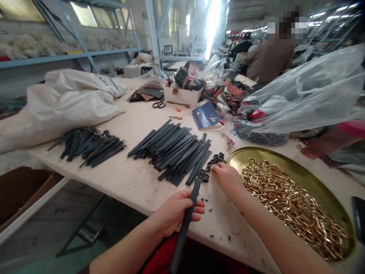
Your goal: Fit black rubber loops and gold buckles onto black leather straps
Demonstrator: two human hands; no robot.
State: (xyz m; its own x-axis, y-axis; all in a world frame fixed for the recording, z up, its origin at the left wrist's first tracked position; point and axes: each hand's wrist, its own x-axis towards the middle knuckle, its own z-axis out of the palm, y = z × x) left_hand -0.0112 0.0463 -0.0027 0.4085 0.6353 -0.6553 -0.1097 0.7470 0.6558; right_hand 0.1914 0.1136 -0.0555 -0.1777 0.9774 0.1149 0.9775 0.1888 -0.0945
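My left hand (182,211) grips a long dark strap (186,220) between thumb and fingers, above the table's front edge. Beside a cluster of small black loops (203,176), my right hand (226,179) has its fingertips pressed together on the table; whatever they pinch is hidden. A heap of similar flat dark straps (173,150) lies just beyond both hands. To the right, an oval gold tray (236,154) holds many shiny gold metal buckles (285,198). Straps fitted with gold hardware (92,146) form another pile at the left.
A white sack (71,99) covers the table's left side. Scissors (159,104), a blue booklet (205,115) and a filled white box (182,97) sit farther back. Clear plastic bags (302,91) crowd the right. A person in brown (269,57) is in the background.
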